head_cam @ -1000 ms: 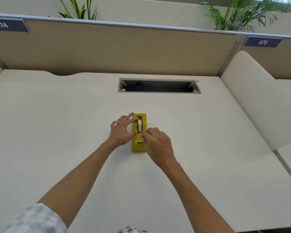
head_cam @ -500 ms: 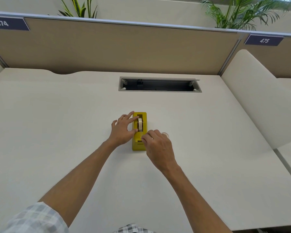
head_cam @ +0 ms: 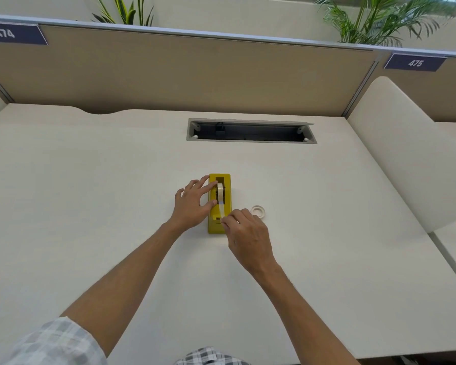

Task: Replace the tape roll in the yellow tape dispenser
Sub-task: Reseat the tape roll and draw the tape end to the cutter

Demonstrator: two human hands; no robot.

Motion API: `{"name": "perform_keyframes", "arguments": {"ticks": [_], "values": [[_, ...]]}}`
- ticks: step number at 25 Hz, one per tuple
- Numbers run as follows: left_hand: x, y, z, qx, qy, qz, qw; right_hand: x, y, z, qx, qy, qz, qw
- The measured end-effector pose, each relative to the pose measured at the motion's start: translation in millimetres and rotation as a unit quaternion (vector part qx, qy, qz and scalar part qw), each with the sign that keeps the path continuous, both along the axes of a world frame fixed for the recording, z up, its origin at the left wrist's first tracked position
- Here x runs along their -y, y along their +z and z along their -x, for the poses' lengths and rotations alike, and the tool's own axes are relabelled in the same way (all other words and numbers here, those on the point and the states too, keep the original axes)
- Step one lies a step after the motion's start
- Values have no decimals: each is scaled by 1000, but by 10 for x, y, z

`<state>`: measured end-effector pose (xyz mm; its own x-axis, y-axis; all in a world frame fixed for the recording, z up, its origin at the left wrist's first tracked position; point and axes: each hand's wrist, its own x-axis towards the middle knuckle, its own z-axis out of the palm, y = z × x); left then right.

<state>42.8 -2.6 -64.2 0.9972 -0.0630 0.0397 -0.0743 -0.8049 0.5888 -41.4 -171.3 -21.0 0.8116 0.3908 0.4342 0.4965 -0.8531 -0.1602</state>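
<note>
The yellow tape dispenser (head_cam: 227, 185) stands on the white desk (head_cam: 90, 206), long side pointing away from me. A tape roll (head_cam: 219, 191) sits upright in its slot. My left hand (head_cam: 192, 204) rests against the dispenser's left side, index finger touching the roll and thumb lying on the body. My right hand (head_cam: 248, 235) pinches the free end of the tape strip (head_cam: 222, 210), which stretches from the roll toward the cutter end. A second small tape roll (head_cam: 257, 211) lies flat on the desk just right of the dispenser.
An open cable slot (head_cam: 250, 133) is cut into the desk behind the dispenser. A beige partition (head_cam: 195, 75) closes the back, and a white curved divider (head_cam: 406, 154) borders the right side. Plants stand beyond the partition.
My right hand has drawn back toward me and to the right, pulling a strip of tape from the roll toward the cutter end. That uncovered the second roll lying on the desk. My left hand stayed put.
</note>
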Motion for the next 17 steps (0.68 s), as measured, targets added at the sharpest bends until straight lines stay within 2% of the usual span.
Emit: {"name": "perform_keyframes", "arguments": {"ticks": [17], "values": [[-23, -19, 44, -1, 0, 11, 1000, -24, -298, 3, 7, 4, -28, 1000]]}}
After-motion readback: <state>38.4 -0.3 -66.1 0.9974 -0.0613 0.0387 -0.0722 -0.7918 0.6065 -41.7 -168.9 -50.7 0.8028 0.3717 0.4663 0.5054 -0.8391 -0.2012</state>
